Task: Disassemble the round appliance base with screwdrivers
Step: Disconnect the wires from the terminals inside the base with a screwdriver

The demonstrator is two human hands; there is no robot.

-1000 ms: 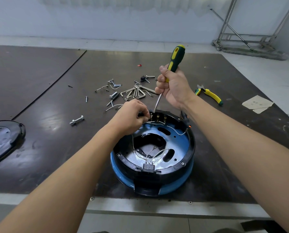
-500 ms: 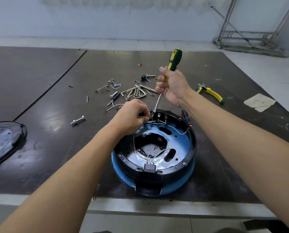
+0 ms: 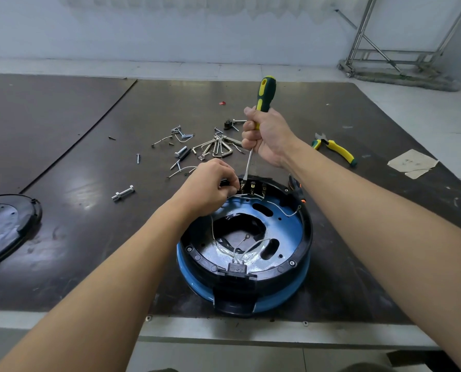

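My right hand (image 3: 269, 138) is fisted round the screwdriver (image 3: 264, 99), gripping the low part of its green and yellow rubbery handle. Its long axis stands near upright, the handle leaning away from me and a little right, and the thin steel shaft points down to the far rim of the base (image 3: 291, 287). There my left hand (image 3: 210, 183), fingers curled, pinches a white wire (image 3: 253, 195) beside the brass terminals (image 3: 253, 185). The base is round, glossy blue outside with a black plastic ring, and lies open side up near the front edge of the dark, scuffed bench (image 3: 89, 224). Beyond lie metal hex keys (image 3: 218, 149), a bolt (image 3: 122, 193) and yellow-handled pliers (image 3: 336, 150). A black cover (image 3: 4, 229) sits far left.
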